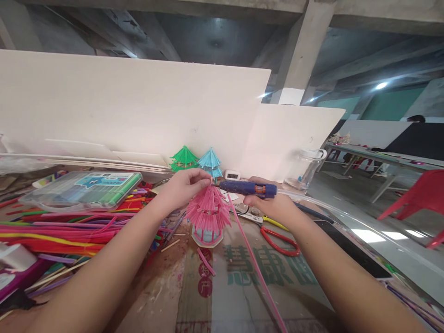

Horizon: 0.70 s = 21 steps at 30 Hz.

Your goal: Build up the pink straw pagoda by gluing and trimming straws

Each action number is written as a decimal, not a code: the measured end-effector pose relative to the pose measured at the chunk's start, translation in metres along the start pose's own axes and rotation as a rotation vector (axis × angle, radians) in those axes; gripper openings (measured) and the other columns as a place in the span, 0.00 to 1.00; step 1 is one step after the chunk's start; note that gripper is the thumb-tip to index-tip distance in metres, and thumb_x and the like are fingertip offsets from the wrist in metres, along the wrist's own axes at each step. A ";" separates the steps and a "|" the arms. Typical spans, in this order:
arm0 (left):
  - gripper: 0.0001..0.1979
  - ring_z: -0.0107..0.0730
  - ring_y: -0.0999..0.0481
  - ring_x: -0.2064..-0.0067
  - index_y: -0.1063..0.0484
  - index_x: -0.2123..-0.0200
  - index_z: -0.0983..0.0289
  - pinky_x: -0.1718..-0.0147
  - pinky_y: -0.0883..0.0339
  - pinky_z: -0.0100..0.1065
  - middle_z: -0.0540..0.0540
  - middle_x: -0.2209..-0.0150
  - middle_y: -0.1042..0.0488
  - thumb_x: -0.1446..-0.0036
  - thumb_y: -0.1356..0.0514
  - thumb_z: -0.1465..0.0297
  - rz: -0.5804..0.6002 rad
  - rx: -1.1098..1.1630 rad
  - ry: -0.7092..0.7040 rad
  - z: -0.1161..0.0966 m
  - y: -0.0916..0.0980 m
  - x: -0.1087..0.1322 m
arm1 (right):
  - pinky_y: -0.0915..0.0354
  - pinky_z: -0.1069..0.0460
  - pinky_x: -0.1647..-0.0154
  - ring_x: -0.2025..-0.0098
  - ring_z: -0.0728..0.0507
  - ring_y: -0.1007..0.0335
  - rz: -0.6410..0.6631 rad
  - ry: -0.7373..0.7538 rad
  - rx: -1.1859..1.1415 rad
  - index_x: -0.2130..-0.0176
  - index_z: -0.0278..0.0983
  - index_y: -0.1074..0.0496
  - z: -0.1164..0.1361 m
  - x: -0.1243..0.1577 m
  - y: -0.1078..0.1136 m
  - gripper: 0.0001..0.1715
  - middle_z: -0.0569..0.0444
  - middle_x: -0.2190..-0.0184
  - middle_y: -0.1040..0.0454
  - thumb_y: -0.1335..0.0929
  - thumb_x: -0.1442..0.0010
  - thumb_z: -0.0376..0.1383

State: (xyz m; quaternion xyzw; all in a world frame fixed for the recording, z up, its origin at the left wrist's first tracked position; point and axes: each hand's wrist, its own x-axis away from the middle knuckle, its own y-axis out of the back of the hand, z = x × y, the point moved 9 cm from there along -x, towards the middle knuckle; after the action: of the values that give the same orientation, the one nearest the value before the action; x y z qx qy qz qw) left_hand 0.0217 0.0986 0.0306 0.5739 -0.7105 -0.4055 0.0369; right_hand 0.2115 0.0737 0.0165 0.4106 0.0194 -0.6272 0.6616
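A pink two-tiered pavilion model (209,208) made of fuzzy pipe cleaners stands upright on a pale octagonal base. My left hand (185,187) is closed in a pinch at its peak; the fingertips partly hide what lies between them. In my right hand (267,199) is a blue hot glue gun (243,187), held level with its nozzle touching or very near the peak. A long clear glue stick (326,203) trails out of its back. One pink pipe cleaner (255,259) runs from beside the model toward me, and a short pink piece (206,262) lies in front.
Green (185,158) and light blue (210,162) pavilion models stand behind. Bundles of pipe cleaners (69,231) and a marker case (86,189) are on the left. Red-and-yellow-handled scissors (277,238), a phone (354,249) and a clear jar (303,171) lie right. White boards (132,106) rise at the back.
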 end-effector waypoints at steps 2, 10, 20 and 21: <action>0.18 0.32 0.30 0.69 0.25 0.63 0.64 0.71 0.40 0.30 0.51 0.71 0.26 0.48 0.44 0.57 0.000 -0.002 0.009 0.000 0.000 0.000 | 0.39 0.52 0.67 0.69 0.45 0.33 -0.017 0.001 0.000 0.66 0.37 0.30 -0.003 0.000 0.001 0.19 0.56 0.72 0.27 0.28 0.55 0.47; 0.18 0.33 0.29 0.68 0.25 0.64 0.64 0.70 0.39 0.31 0.52 0.69 0.25 0.48 0.44 0.57 0.001 0.001 0.002 0.000 0.000 0.000 | 0.42 0.53 0.71 0.73 0.47 0.35 0.008 -0.016 0.023 0.68 0.37 0.30 -0.003 -0.001 0.000 0.18 0.59 0.76 0.29 0.28 0.54 0.47; 0.19 0.33 0.28 0.67 0.25 0.64 0.64 0.70 0.39 0.31 0.52 0.69 0.24 0.48 0.45 0.56 0.004 -0.007 -0.003 -0.001 0.000 0.000 | 0.41 0.54 0.71 0.73 0.47 0.36 0.007 -0.017 0.036 0.68 0.36 0.29 -0.001 0.000 0.001 0.16 0.59 0.77 0.29 0.27 0.55 0.44; 0.18 0.33 0.28 0.67 0.25 0.64 0.64 0.69 0.38 0.31 0.52 0.69 0.24 0.48 0.45 0.56 0.005 -0.005 -0.006 -0.002 0.000 0.000 | 0.41 0.54 0.71 0.73 0.47 0.36 0.010 -0.016 0.034 0.68 0.36 0.29 0.001 0.000 0.001 0.16 0.59 0.78 0.30 0.27 0.55 0.44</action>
State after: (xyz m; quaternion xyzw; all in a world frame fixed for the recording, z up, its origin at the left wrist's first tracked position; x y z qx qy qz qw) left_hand 0.0224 0.0974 0.0316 0.5709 -0.7110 -0.4088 0.0374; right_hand 0.2123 0.0735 0.0180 0.4170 0.0015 -0.6274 0.6576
